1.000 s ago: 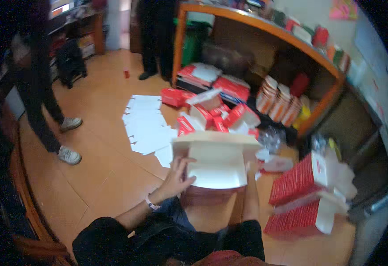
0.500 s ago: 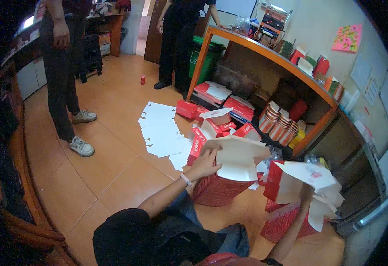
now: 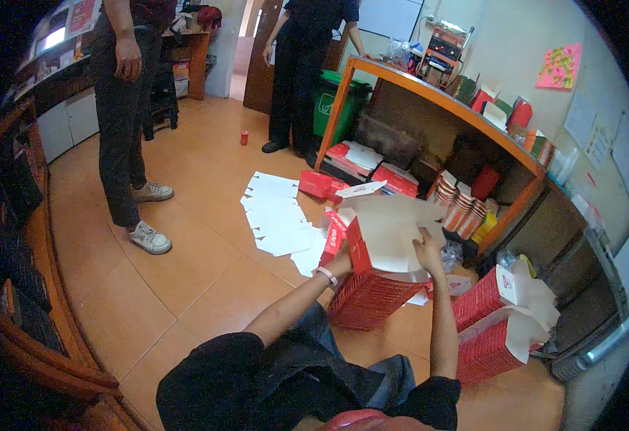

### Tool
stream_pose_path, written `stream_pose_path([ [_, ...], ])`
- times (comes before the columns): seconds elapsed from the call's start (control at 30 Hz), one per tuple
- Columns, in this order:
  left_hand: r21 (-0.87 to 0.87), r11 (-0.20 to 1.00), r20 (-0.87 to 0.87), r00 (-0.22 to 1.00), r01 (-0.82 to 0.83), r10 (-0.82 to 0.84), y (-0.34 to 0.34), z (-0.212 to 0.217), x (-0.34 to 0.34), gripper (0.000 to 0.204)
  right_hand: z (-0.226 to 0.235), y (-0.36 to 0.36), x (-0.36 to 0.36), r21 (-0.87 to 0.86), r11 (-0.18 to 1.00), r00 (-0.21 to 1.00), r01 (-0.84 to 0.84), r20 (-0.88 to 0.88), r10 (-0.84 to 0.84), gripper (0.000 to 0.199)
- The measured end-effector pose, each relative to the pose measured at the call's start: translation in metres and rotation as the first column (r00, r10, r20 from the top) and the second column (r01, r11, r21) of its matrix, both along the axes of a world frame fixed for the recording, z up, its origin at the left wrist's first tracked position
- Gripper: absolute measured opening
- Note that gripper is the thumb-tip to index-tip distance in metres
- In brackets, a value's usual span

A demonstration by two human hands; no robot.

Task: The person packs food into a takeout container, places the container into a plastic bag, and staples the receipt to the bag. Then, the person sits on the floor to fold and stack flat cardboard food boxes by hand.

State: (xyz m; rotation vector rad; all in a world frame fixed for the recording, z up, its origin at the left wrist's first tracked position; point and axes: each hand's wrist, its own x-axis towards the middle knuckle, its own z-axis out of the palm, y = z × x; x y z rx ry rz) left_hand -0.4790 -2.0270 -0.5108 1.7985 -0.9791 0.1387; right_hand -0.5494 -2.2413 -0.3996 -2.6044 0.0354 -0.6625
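Note:
In front of me stands a tall stack of nested red cartons (image 3: pixel 372 302) with white insides. An open red carton (image 3: pixel 386 233), its white inside facing up, sits over the top of this stack. My right hand (image 3: pixel 427 255) reaches into its right part, fingers bent against the white board and gripping it. At the stack's left side is my left hand (image 3: pixel 341 263), a pale band on its wrist; the carton's red side hides its fingers. Two more stacks of nested red cartons, a nearer stack (image 3: pixel 490 350) and a farther stack (image 3: pixel 474 307), stand at my right.
Flat white sheets (image 3: pixel 275 208) with notched edges lie on the tiled floor, beside a red carton (image 3: pixel 321 185). An orange-edged table (image 3: pixel 444 90) with packaging beneath runs along the right. Two people stand ahead, near a green bin (image 3: pixel 336 108). A small red can (image 3: pixel 244 138) is on the floor.
My right hand has brought the open carton from the right-hand stacks leftward onto the middle stack. My left hand has slid from the top edge down to the stack's left side.

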Motion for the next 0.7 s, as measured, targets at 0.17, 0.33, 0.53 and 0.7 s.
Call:
stream_pose_path([
  [0.17,-0.46,0.88,-0.472,0.807,0.118,-0.355,-0.006,-0.01,0.003,0.036,-0.01,0.0,-0.027,-0.203,0.966,0.956,-0.159,0.215,0.202,0.029],
  [0.33,-0.554,0.831,-0.593,0.671,0.061,-0.445,0.001,0.001,-0.006,0.032,-0.004,0.008,-0.03,-0.041,0.991,0.969,-0.124,0.208,0.13,0.036],
  [0.53,-0.46,0.882,-0.514,0.78,0.099,-0.356,0.004,0.0,0.0,0.038,0.0,0.013,-0.02,-0.094,0.993,0.983,-0.07,0.162,0.085,0.039],
  [0.7,-0.348,0.932,-0.361,0.903,0.1,-0.232,0.005,-0.002,0.002,0.042,-0.005,0.014,-0.021,-0.434,0.873,0.974,0.224,0.139,-0.18,0.017],
])
